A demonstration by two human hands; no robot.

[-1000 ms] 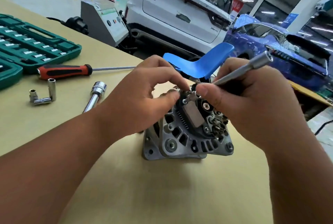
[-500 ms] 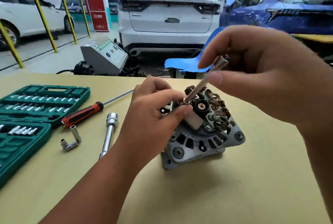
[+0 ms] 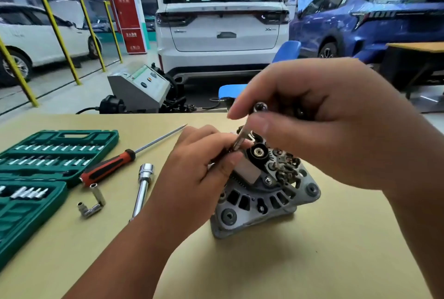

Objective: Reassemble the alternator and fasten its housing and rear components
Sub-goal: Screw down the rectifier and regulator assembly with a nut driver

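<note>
1. The alternator (image 3: 264, 185) stood on the tan table (image 3: 312, 262) just before the person, rear end up and tilted toward us, its rear components uncovered.
2. The right hand (image 3: 324, 125) pinched the top of a slim socket driver (image 3: 241, 140) between thumb and fingertips, the other fingers curled behind. The left hand (image 3: 204, 173) closed thumb and forefinger round the driver's lower end, where it met the alternator's rear.
3. We judged the step in hand to be running down a small fastener on the rear components, turned by finger rather than by a handle.
4. The next move, as we read it, called for holding the shaft in line with the fastener while the right fingers twirled it, the left hand steadying the tip so it would not slip off.
5. To the left lay a red-and-black screwdriver (image 3: 108, 169), a chrome extension bar (image 3: 144, 185), two loose sockets (image 3: 92, 202) and an open green socket case (image 3: 48, 154), all apart from the alternator.
6. Beyond the table stood a grey machine (image 3: 141, 89), a white SUV (image 3: 223, 34) and a blue chair (image 3: 286, 51).
7. The left fingers hid the fastener, so we could not tell how far it had seated. A round black cap (image 3: 257, 153) sat just beside the shaft and crowded the working space.
</note>
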